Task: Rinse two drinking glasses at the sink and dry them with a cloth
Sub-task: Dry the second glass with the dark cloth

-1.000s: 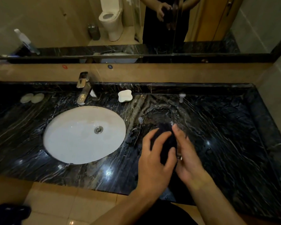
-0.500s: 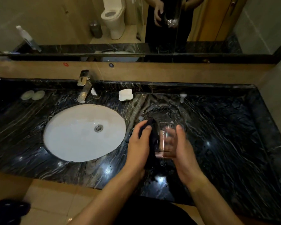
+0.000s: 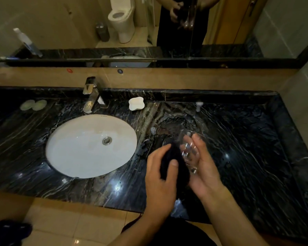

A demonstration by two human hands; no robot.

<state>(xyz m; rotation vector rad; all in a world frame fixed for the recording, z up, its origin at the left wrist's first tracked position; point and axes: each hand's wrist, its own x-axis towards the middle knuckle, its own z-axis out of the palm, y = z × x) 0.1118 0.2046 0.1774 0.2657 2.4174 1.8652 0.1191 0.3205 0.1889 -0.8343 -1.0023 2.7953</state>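
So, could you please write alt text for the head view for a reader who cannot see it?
Over a dark marble counter, the right hand holds a clear drinking glass while the left hand grips a dark cloth against it. A white oval sink and chrome tap sit to the left.

White soap dish on black marble counter, right of chrome faucet. 2 pale round pads at far left. Mirror reflects toilet & bin.
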